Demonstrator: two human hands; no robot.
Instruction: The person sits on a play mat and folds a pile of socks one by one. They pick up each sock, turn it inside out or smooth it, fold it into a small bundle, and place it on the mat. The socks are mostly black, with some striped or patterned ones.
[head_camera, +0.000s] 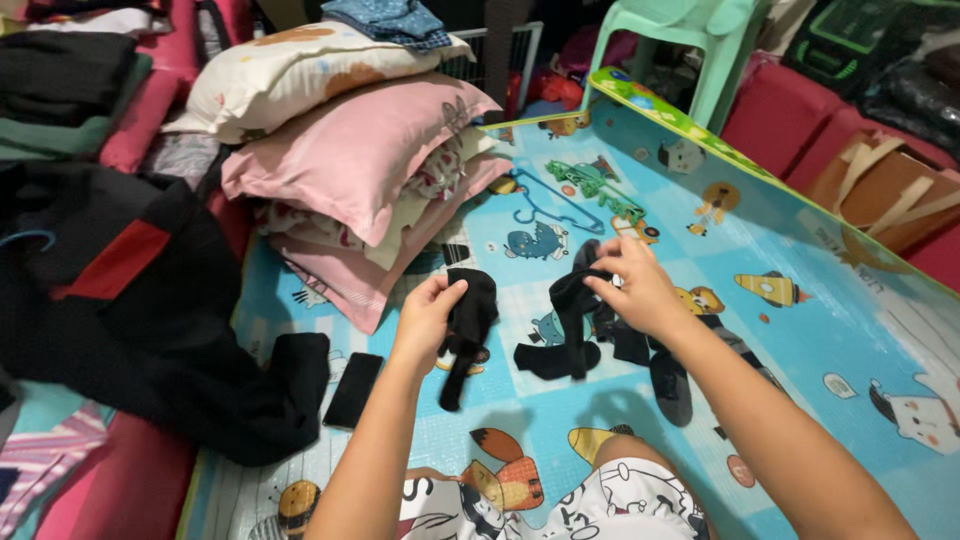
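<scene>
Over a cartoon play mat (800, 330) (pillows (350, 160) nearby), left hand (428, 315) and right hand (640, 285) each pinch a black sock (470, 330), (570, 330).

Dark phone (353, 389) (screen off) on mat (850, 330).

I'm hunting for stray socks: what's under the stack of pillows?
The stack of pillows rests on the blue cartoon play mat. No sock shows at its edges; whatever lies beneath the stack is covered.

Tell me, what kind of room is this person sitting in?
Most likely a bedroom or family living space at home: stacked pillows, a cartoon-printed play mat on the floor, folded clothes, and the hands sorting black socks.
</scene>
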